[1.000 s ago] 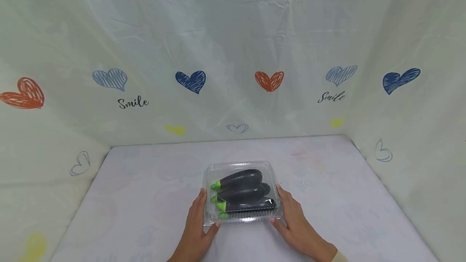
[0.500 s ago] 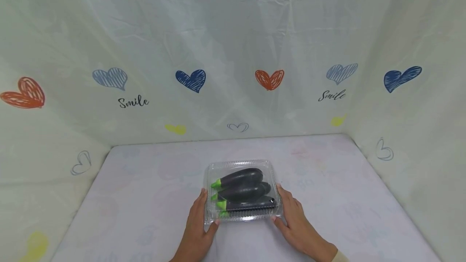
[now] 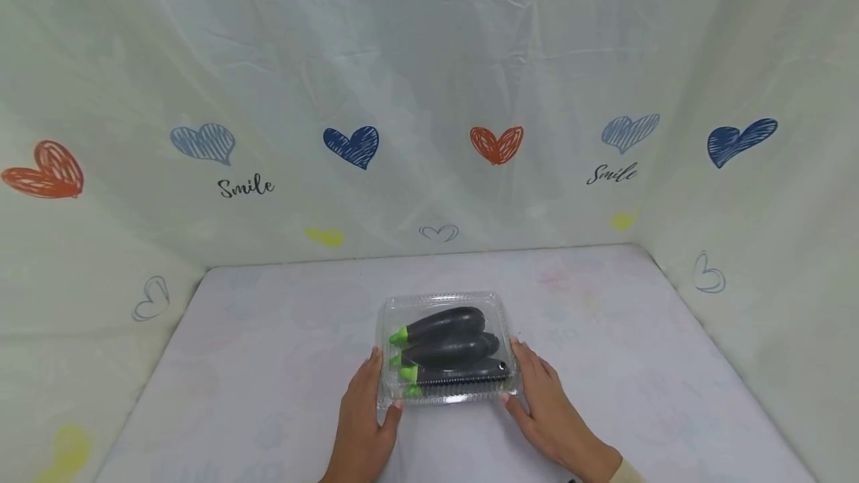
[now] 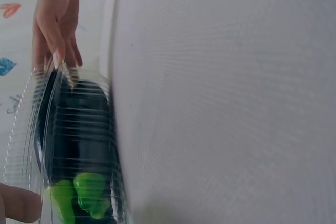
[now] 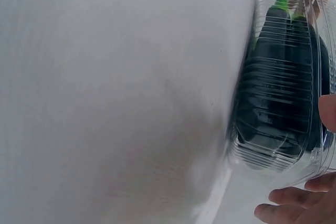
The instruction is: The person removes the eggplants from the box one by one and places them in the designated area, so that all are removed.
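A clear plastic clamshell container (image 3: 439,297) with ridged sides sits at the middle of the table. Inside it lie several dark eggplants (image 3: 446,325) with green stem ends pointing left. My left hand (image 3: 362,416) holds the container's left side, its thumb at the near left corner. At the opposite side, my right hand (image 3: 552,417) grips with fingers along the wall and thumb at the near right corner. In the left wrist view, the left thumb (image 4: 21,204) lies by the rim. The right wrist view shows the right fingers (image 5: 291,205) around the container's end.
A white cloth with faint prints covers the table (image 3: 268,364). Pale sheets printed with hearts and "Smile" hang as walls (image 3: 429,80) behind and on both sides, meeting the table at its back edge.
The whole head view shifts up by a few pixels, walls included. Both hands keep their hold, and the container stays in nearly the same place.
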`<state>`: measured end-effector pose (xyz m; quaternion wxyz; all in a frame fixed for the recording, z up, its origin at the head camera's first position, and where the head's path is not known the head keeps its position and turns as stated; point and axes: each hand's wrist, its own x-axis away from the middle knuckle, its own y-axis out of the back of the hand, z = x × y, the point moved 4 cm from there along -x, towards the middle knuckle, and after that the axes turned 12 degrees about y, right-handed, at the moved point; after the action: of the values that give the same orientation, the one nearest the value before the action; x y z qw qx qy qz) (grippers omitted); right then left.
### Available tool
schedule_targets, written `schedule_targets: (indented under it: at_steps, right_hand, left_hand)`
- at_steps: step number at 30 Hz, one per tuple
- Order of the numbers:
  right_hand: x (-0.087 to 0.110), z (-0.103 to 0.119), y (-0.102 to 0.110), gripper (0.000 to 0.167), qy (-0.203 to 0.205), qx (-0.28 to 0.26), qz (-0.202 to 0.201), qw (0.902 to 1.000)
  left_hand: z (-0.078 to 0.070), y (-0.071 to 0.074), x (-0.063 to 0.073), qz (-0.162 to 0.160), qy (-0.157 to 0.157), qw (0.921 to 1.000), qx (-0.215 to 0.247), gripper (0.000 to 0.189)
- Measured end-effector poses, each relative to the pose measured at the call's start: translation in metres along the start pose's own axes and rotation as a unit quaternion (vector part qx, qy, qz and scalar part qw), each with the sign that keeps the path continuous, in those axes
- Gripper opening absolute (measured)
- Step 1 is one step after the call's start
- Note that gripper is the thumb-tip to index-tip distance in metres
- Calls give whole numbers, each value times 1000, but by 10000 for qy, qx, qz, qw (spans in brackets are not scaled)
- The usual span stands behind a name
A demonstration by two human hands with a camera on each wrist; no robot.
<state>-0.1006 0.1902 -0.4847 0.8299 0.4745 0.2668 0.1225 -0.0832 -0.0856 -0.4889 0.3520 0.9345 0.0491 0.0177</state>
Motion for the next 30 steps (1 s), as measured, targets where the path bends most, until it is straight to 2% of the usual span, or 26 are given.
schedule_targets:
  at_steps: [6,13,22,30]
  right_hand:
    - [-1,1,1,74,239,578,-209,9978]
    - [-1,-3,-2,74,174,657,-214,9975]
    - [-3,0,1,73,371,834,-277,9954]
    - [-3,1,1,74,208,879,-33,9959]
  left_hand:
    - [-1,1,-2,-116,52,9997,-214,73]
    - [-2,0,-1,-191,27,9998,-112,72]
    - [-3,1,-1,-434,-185,9989,-32,71]
    - [-5,1,-1,-380,77,9986,-347,70]
